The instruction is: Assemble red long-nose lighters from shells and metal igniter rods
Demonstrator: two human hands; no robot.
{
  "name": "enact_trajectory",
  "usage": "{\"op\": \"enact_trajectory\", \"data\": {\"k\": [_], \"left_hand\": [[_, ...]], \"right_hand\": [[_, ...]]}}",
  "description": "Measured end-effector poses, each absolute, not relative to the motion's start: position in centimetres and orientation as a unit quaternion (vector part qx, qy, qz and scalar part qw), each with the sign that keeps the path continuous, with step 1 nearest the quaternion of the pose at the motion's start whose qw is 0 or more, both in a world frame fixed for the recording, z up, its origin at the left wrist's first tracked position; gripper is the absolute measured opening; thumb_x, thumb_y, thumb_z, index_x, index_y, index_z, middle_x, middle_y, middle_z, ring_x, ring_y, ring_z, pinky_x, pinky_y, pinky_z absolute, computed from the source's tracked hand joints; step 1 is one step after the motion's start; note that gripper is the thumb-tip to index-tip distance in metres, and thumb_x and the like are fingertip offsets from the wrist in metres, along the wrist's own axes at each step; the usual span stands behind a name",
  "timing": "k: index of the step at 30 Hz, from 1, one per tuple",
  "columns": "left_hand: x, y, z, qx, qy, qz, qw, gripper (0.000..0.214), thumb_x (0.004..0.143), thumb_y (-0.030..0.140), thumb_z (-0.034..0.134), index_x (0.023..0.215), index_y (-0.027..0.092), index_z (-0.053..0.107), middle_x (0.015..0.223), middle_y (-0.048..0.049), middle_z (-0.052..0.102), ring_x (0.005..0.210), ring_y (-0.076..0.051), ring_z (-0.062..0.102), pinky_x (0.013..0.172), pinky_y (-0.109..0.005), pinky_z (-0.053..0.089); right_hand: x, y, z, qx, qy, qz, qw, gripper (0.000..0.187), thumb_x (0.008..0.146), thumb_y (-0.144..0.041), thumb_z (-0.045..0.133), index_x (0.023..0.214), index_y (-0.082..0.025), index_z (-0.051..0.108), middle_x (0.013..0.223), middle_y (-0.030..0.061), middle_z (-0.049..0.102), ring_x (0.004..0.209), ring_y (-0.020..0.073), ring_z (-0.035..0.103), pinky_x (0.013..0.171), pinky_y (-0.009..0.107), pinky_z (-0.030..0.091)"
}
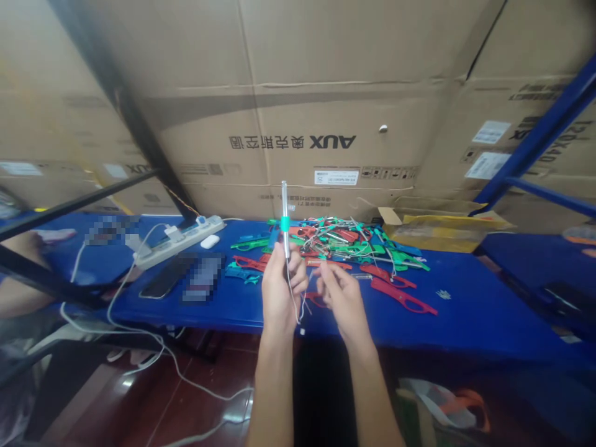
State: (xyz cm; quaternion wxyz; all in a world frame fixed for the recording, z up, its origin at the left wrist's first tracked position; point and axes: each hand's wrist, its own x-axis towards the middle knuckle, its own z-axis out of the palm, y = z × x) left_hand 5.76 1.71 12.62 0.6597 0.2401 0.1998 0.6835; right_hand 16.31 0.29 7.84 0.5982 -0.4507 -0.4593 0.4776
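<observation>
My left hand (280,288) is closed around the lower end of a slim metal lighter tube (285,202), which points upward and has a green collar (285,223). Thin white wires (292,292) hang from the tube's lower end, with a small white piece (302,331) dangling below. Just to the right, my right hand (342,298) has its fingertips drawn together in a pinch; whatever they hold is too small to make out. Behind both hands lies a tangled pile of red, green and blue plastic lighter handles (395,254) with metal tubes and wires.
A power strip (181,239) with plugs, a white case (210,241) and a dark phone (165,276) lie on the blue table (246,307) at left. An opened carton (433,233) stands behind right. Large cardboard boxes (298,56) form the back. Another person's arm shows far left.
</observation>
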Motion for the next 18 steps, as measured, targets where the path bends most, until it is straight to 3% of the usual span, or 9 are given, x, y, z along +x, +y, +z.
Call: {"op": "enact_trajectory", "data": {"k": [4,8,10,18], "left_hand": [[5.3,-0.4,9.7,0.171,0.19,0.701,0.666,0.026,0.102,0.037,0.059,0.09,0.014,0.059,0.065,0.0073,0.036,0.041,-0.003,0.028,0.033,-0.012,0.025],[4.8,-2.1,7.3,0.124,0.176,0.709,0.672,0.034,0.102,0.047,0.056,0.088,0.016,0.058,0.062,0.0088,0.028,0.039,-0.004,0.023,0.032,-0.015,0.02],[4.5,-2.7,6.8,0.125,0.169,0.716,0.665,0.031,0.103,0.043,0.055,0.087,0.017,0.057,0.063,0.0085,0.028,0.04,-0.004,0.023,0.033,-0.015,0.02],[4.4,-3.4,6.7,0.148,0.137,0.724,0.66,0.028,0.103,0.034,0.056,0.084,0.014,0.061,0.078,0.0012,0.043,0.06,-0.007,0.045,0.049,-0.016,0.04]], "right_hand": [[15.3,-3.4,5.3,-0.457,-0.508,0.443,0.58,0.029,0.09,-0.048,0.067,0.085,-0.019,0.07,0.072,-0.002,0.059,0.06,0.01,0.048,0.056,0.022,0.039],[15.2,-5.8,3.7,-0.459,-0.539,0.472,0.525,0.021,0.078,-0.035,0.082,0.084,-0.02,0.069,0.069,-0.0052,0.056,0.062,0.0104,0.049,0.059,0.022,0.04],[15.2,-6.3,3.7,-0.469,-0.559,0.449,0.516,0.017,0.08,-0.032,0.081,0.085,-0.021,0.07,0.071,-0.005,0.059,0.064,0.0107,0.051,0.061,0.022,0.041],[15.2,-7.1,4.9,-0.45,-0.623,0.317,0.555,0.004,0.092,-0.024,0.07,0.089,-0.023,0.074,0.089,-0.0011,0.075,0.084,0.0145,0.069,0.08,0.024,0.05]]}}
